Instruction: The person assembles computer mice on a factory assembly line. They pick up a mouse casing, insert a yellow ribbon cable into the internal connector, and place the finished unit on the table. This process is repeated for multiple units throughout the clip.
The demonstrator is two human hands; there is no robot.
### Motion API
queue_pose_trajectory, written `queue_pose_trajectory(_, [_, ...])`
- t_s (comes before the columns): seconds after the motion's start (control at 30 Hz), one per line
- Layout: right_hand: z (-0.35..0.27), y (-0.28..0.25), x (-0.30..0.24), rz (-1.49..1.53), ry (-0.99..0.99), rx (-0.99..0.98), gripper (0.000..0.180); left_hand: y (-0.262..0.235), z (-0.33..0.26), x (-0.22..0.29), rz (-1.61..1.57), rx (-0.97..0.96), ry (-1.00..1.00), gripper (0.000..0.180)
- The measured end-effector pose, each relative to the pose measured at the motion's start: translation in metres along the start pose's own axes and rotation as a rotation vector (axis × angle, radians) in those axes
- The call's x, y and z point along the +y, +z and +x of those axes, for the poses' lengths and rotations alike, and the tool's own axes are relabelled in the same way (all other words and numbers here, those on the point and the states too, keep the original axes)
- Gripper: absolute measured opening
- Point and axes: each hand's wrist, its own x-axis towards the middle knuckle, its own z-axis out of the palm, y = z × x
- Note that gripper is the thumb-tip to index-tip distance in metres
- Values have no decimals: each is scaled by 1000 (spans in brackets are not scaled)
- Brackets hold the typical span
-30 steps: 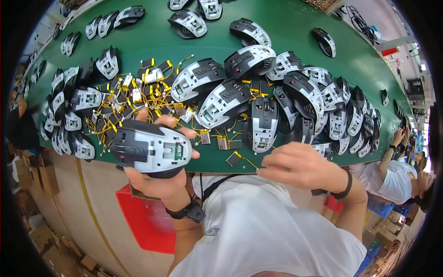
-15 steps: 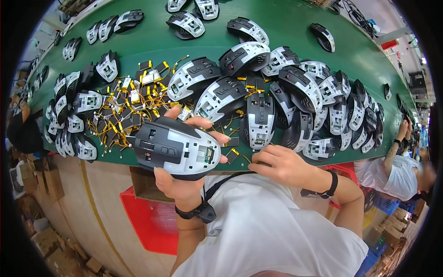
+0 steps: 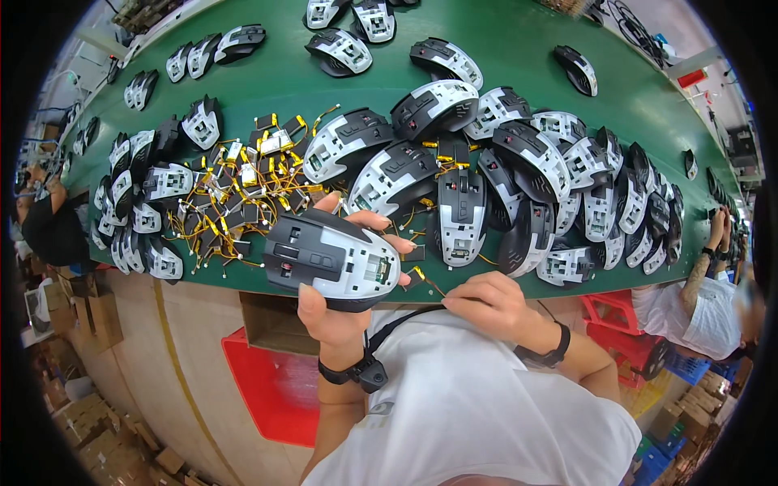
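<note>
Your left hand (image 3: 336,312) is gripping a black-and-white mouse shell (image 3: 331,259) from beneath, with fingertips curling over its far edge — this is keeping the open underside tilted toward you and its cavity reachable. Your right hand (image 3: 486,304) is lying just beside it at the near edge of the green table (image 3: 519,57), fingers curled on a small dark part with a thin yellow lead (image 3: 421,277); whether it is pinching that part is unclear. Beyond your left hand, small parts with yellow wires (image 3: 235,194) are lying heaped within reach, and more mouse shells (image 3: 519,178) are crowding the table ahead — stock on either side.
</note>
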Motion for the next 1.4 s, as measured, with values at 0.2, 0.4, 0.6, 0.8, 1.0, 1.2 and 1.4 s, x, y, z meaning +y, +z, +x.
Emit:
queue_pose_trajectory(0.2, [40,-8,-15,683,577,318,21,0,-14,-9,85,-132,-289,97])
queue_pose_trajectory(0.4, [75,-18,-19,1298,766,402,17,7,-12,-14,11,-143,-267,99])
queue_pose_trajectory(0.6, [76,-23,-15,1116,778,302,19,9,2,-12,-33,-83,-138,99])
queue_pose_trajectory(0.8, [83,-26,-23,1126,834,292,18,17,-1,-16,94,-125,-190,102])
queue_pose_trajectory(1.0, [78,-26,-8,786,775,313,13,30,-9,-11,193,-38,-221,108])
queue_pose_trajectory(1.2, [82,-28,-6,609,654,334,7,25,-2,-10,101,-75,-189,102])
queue_pose_trajectory(1.4, [104,-59,-8,-59,-42,93,30,24,21,-5,44,-63,-246,97])
